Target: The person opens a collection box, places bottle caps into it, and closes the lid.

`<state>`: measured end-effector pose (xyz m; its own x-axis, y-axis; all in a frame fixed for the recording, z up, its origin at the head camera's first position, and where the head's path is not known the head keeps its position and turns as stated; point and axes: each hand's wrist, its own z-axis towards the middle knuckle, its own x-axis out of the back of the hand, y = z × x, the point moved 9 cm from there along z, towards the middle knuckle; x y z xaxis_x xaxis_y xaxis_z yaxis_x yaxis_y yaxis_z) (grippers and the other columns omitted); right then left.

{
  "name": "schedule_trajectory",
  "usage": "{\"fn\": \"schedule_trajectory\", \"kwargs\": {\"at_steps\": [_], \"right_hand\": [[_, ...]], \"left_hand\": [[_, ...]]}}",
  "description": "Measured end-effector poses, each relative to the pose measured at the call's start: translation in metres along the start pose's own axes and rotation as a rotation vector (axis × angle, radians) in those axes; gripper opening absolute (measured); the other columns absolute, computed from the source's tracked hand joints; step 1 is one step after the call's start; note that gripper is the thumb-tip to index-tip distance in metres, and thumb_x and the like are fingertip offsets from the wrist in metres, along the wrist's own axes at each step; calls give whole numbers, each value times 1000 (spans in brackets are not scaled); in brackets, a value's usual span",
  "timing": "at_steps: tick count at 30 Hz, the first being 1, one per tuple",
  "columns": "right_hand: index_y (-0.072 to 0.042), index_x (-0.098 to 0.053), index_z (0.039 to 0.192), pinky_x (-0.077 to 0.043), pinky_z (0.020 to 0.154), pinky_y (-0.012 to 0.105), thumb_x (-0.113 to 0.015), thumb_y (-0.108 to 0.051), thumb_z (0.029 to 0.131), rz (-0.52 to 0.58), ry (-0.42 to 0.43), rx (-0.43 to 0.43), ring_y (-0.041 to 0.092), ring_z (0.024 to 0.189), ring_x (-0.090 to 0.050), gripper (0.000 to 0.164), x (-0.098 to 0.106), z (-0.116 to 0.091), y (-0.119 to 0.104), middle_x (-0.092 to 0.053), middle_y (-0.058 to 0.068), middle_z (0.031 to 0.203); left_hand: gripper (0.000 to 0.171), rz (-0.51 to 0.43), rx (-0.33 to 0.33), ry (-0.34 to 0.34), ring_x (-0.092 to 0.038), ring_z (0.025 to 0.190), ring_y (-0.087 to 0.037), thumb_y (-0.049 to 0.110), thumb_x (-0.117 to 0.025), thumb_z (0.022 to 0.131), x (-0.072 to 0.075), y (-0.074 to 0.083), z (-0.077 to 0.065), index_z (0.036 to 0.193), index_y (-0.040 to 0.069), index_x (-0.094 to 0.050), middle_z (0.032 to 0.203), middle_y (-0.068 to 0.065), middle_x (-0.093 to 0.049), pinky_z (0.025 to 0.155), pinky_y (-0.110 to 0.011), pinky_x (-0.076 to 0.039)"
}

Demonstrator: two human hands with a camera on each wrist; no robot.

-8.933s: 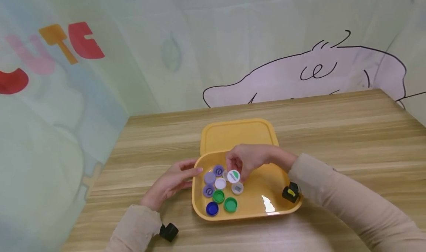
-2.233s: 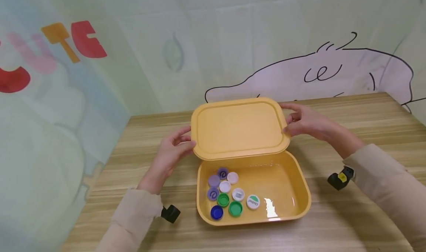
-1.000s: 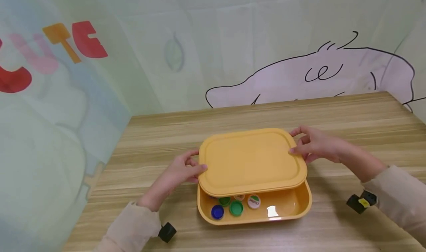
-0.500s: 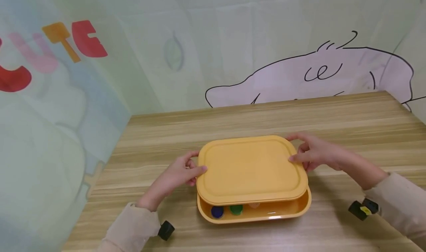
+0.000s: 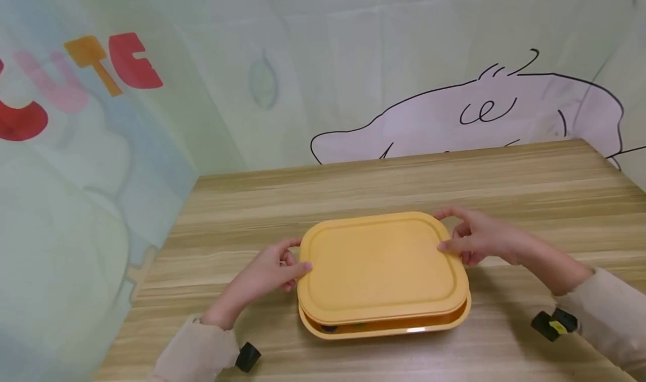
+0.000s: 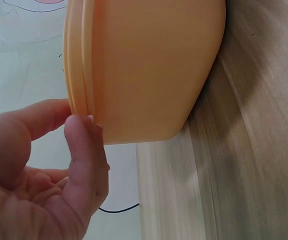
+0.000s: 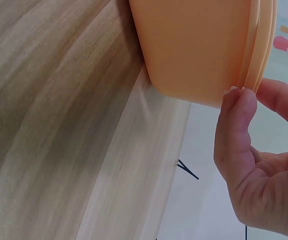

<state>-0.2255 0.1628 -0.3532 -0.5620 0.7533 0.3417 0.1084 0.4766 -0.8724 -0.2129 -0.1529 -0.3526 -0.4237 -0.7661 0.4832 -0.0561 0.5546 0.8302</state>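
Observation:
A yellow-orange lid (image 5: pixel 381 267) lies over a matching plastic box (image 5: pixel 393 330), its near edge raised so that a narrow gap shows at the front. Through the gap, slivers of a dark blue bottle cap (image 5: pixel 329 328) and a green one are visible; any other caps are hidden. My left hand (image 5: pixel 267 272) pinches the lid's left edge, thumb on top. At the right edge, my right hand (image 5: pixel 479 237) pinches the lid likewise. Both wrist views show the box wall (image 6: pixel 149 65) below the lid's rim, with fingertips at the rim.
The box stands on a wood-grain table (image 5: pixel 252 202). Behind it hangs a printed cloth (image 5: pixel 323 79) with letters and a cartoon outline. A black wrist device (image 5: pixel 248 357) is on the left sleeve, another (image 5: pixel 554 324) on the right.
Earlier the right hand handled caps inside the box. Both hands then lifted the lid from behind it, brought it forward over the box and lowered it, covering the caps and narrowing the front gap.

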Motion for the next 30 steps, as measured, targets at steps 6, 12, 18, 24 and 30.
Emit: {"fn": "schedule_trajectory", "kwargs": {"at_steps": [6, 12, 18, 24, 30], "right_hand": [[1, -24, 138, -51, 51, 28, -67, -18, 86, -9, -6, 34, 18, 58, -53, 71, -4, -6, 0, -54, 8, 70], [1, -28, 137, -50, 50, 29, -70, -16, 83, -17, 22, 44, 18, 56, -54, 70, -6, -11, -1, -55, 8, 68], [0, -29, 136, -51, 50, 29, -70, -17, 83, -11, 23, 34, 19, 57, -54, 70, -7, -12, 2, -55, 8, 67], [2, -25, 140, -54, 59, 36, -63, -20, 89, -105, 81, 110, 25, 72, -59, 67, 0, -16, -7, -59, 15, 83], [-5, -35, 141, -40, 92, 57, -64, -28, 88, -613, 387, 462, 40, 122, -40, 65, -8, -25, -47, -44, 21, 135]], "left_hand": [[62, 55, 0, 5, -53, 55, -15, 22, -68, 85, -2, 3, -7, 135, -2, -40, 72, -7, -54, 55, -32, -51], [64, 70, -12, -3, -53, 56, -14, 22, -69, 84, -3, 5, -10, 135, -3, -40, 72, -7, -54, 54, -29, -51], [67, 77, -18, -36, -54, 57, -14, 24, -70, 84, -6, 3, -12, 136, -5, -38, 73, -6, -55, 54, -27, -50], [75, 186, -37, 14, -59, 73, -21, 32, -66, 86, -5, 8, -16, 142, -3, -31, 95, -11, -58, 63, -35, -53], [75, 549, -310, 206, -28, 129, -46, 40, -63, 86, -17, 40, -25, 142, 0, -33, 140, -30, -30, 100, -62, -29]]}}
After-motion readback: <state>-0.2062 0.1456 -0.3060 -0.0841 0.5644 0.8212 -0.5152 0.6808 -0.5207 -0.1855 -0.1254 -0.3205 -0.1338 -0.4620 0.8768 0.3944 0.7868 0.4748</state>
